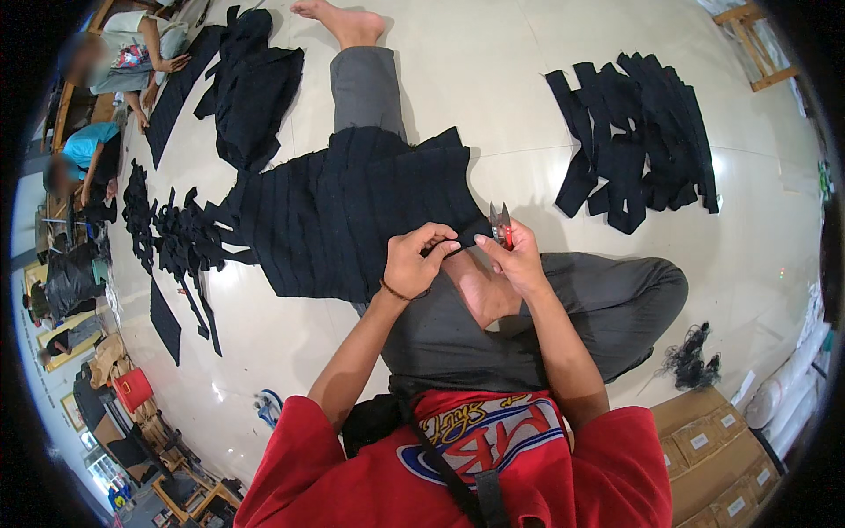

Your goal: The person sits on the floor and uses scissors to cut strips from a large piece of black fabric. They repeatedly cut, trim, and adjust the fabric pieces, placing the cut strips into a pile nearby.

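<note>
"While you're watching through the head camera, what are the hands doing?"

"From my remote seat I'm seeing the left hand pinching the edge of a black cloth between thumb and fingers. The right hand is gripping red-handled snips; its thumb is resting at the same edge, and the blades are pointing to the far side, slightly apart."

"Where is that cloth lying?"

"It's spreading across the middle of the scene, mostly left of the hands and beyond them, and it's covering part of an outstretched grey trouser leg. Its near right corner is reaching the fingers. A bare foot is showing just on the near side of the hands."

"Are you picking up any writing?"

"I'm seeing big red letters and yellow script on a print crossing the near red shirt. At the near right, brown cartons are carrying white labels, whose print is coming through too small for me to read."

"What else is lying about?"

"Black strips are lying side by side at the far right, a tangle of dark thread is sitting near the cartons, and black scraps are lying at the left. At the far left, a co-worker is leaning over a long black piece."
</note>
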Tool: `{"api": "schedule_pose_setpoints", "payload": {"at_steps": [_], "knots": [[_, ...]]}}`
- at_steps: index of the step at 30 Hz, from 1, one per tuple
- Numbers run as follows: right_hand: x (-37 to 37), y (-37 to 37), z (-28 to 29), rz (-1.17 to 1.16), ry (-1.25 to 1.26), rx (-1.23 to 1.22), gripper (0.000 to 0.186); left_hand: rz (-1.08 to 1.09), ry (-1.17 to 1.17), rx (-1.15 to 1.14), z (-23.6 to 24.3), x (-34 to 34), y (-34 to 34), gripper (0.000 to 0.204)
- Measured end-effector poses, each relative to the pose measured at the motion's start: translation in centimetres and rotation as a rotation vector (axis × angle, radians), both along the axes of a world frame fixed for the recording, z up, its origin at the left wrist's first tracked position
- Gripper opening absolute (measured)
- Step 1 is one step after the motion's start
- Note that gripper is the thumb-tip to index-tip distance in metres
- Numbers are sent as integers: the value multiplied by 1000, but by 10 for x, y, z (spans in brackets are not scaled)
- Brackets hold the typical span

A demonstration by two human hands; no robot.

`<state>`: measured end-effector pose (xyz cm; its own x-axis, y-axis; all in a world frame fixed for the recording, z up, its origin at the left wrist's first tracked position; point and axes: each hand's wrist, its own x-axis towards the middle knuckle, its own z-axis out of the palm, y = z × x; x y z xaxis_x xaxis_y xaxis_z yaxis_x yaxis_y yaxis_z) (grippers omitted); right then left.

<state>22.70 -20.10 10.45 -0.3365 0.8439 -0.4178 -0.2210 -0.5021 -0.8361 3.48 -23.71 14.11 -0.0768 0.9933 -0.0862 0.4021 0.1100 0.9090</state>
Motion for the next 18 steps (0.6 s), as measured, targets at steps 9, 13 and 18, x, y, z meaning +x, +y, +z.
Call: {"api": "schedule_pose_setpoints", "payload": {"at_steps": [9, 13, 18], "knots": [[-4, 1, -6, -53, 96, -125, 40, -97, 264, 260, 9, -1, 2, 11], [-7, 1, -6, -84, 148, -148, 42, -128, 418, 355, 4, 0, -5, 14], [-9, 1, -2, -101, 147, -157, 41, -68, 406, 395, 9, 12, -6, 15]]}}
